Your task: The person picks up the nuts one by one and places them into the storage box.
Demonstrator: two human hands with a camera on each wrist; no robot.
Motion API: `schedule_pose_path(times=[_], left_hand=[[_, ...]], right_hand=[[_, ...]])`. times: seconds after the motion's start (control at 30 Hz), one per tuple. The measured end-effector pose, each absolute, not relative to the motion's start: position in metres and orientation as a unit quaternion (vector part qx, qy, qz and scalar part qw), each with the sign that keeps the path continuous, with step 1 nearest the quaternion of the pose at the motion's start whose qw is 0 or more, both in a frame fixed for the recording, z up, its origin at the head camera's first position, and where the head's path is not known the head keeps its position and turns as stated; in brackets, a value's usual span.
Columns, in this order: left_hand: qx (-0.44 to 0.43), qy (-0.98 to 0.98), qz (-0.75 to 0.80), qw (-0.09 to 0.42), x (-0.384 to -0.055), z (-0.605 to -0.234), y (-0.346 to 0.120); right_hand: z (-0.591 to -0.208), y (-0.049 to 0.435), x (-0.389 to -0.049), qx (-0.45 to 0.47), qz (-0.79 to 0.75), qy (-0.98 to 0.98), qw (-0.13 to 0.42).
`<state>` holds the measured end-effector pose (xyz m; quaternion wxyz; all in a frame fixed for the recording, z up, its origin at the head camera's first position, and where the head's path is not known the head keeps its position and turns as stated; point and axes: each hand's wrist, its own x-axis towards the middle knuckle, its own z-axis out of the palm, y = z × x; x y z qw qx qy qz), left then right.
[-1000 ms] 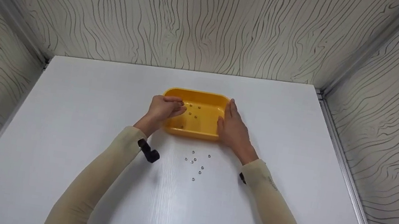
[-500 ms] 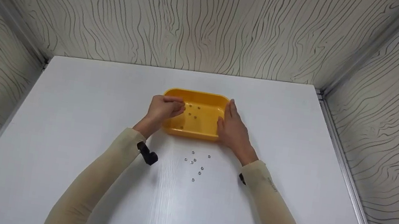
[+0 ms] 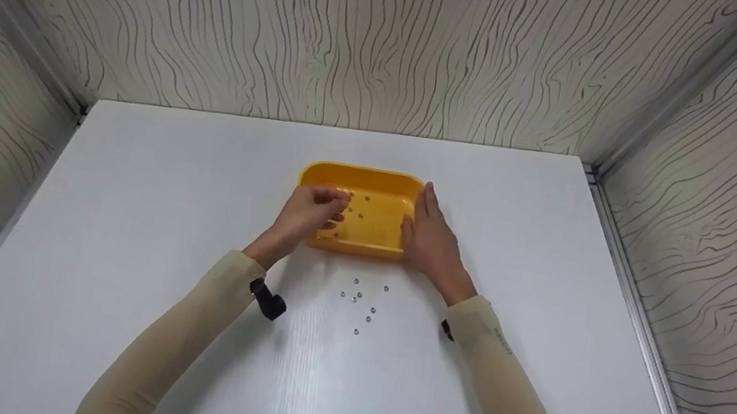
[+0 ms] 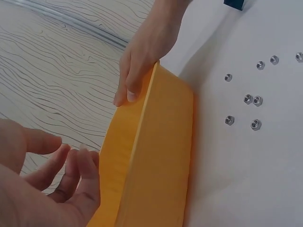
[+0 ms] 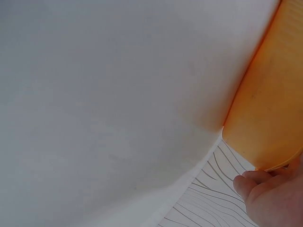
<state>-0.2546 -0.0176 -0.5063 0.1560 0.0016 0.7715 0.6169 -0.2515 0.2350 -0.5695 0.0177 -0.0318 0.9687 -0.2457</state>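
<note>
A yellow plastic tray (image 3: pixel 383 227) stands on the white table, with several small nuts (image 3: pixel 360 216) on its floor. My right hand (image 3: pixel 432 242) grips its right rim, thumb inside and fingers along the outside; the right wrist view shows the fingers (image 5: pixel 270 191) at the tray corner. Over the left part of the tray is my left hand (image 3: pixel 305 214). In the left wrist view that hand (image 4: pixel 52 184) has loosely bent fingers, and nothing shows between them. Several metal hex nuts (image 4: pixel 255 124) lie scattered on the table in front of the tray.
The white table (image 3: pixel 157 205) ends at a wood-patterned wall (image 3: pixel 379 40) behind, with similar panels at both sides. Metal rails (image 3: pixel 648 336) run along the table's sides. A dark wrist camera (image 3: pixel 268 300) sits below the left hand.
My left hand has drawn back a little toward me, and its curled fingers have loosened and spread. The right hand, the tray and the nuts on the table stay in place.
</note>
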Motion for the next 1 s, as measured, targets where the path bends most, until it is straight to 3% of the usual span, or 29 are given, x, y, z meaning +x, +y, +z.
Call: schedule_pose_path(times=[0.27,0.43,1.0], left_hand=[[0.122,0.84,0.52,0.094,-0.235,-0.506,-0.014],[0.15,0.865,0.475,0.063,-0.223,-0.505,-0.011],[0.287,0.902,0.315,0.067,-0.182,-0.529,-0.013]], right_hand=[[-0.569,0.236,-0.252,-0.041,-0.241,0.969,0.012],[-0.569,0.235,-0.252,-0.043,-0.233,0.971,0.015],[-0.57,0.236,-0.252,-0.034,-0.24,0.97,0.022]])
